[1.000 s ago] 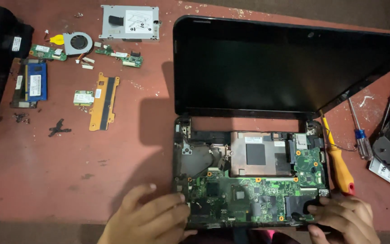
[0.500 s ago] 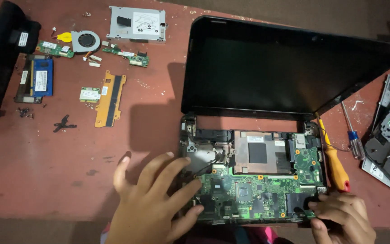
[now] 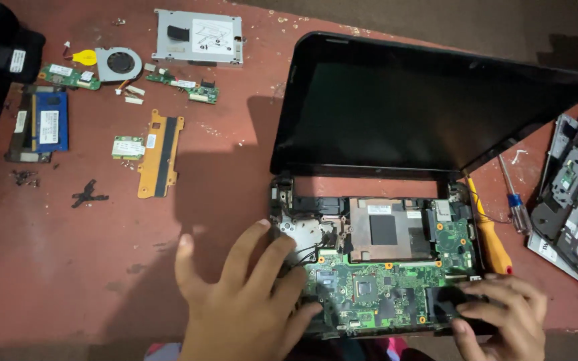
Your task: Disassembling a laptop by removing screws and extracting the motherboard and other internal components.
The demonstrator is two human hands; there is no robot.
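An opened small laptop lies on a red table, its dark screen point(image 3: 423, 107) tilted back and its green motherboard point(image 3: 382, 281) bare inside the black base. My left hand point(image 3: 242, 301) rests with fingers spread over the board's left side, fingertips near the metal bracket and black wires. Over at the base's front right corner point(image 3: 466, 304), my right hand point(image 3: 503, 321) grips the black edge with curled fingers.
A yellow-handled screwdriver point(image 3: 493, 241) and a thinner blue-handled one point(image 3: 516, 207) lie right of the base. Removed parts sit at the upper left: fan point(image 3: 120, 63), metal drive caddy point(image 3: 199, 37), memory module point(image 3: 49, 122), orange ribbon piece point(image 3: 160, 154). A black keyboard frame point(image 3: 576, 200) lies far right.
My left hand has moved up from the front edge onto the motherboard's left side, fingers spreading. The right hand stays at the front right corner. The view has shifted slightly.
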